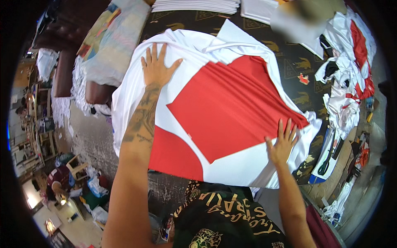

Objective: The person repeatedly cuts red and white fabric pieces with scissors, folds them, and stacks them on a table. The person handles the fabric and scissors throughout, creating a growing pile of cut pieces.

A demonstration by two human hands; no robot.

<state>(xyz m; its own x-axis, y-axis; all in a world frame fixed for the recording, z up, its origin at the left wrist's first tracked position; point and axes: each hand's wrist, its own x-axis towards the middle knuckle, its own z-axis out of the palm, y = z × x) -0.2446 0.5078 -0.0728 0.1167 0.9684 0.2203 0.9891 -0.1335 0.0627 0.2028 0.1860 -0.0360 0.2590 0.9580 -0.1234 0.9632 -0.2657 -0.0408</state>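
Observation:
A large white cloth (240,167) with red panels spreads over the dark patterned tabletop (302,66). Its big central red panel (219,111) has diagonal ripples along the upper right side, and another red piece (175,157) shows at lower left. My left hand (157,68) lies flat, fingers spread, on the white area near the cloth's upper left. My tattooed left forearm crosses the cloth from below. My right hand (281,142) rests with spread fingers where the central red panel meets white at the lower right. The cloth's top edge is bunched, with one corner sticking up.
Stacked white sheets (194,5) lie at the far edge. A padded pale bundle (109,45) sits at upper left. Piles of white, red and black cloth (343,78) line the right, with black-handled scissors (324,164) below them. A co-worker (60,182) is at lower left.

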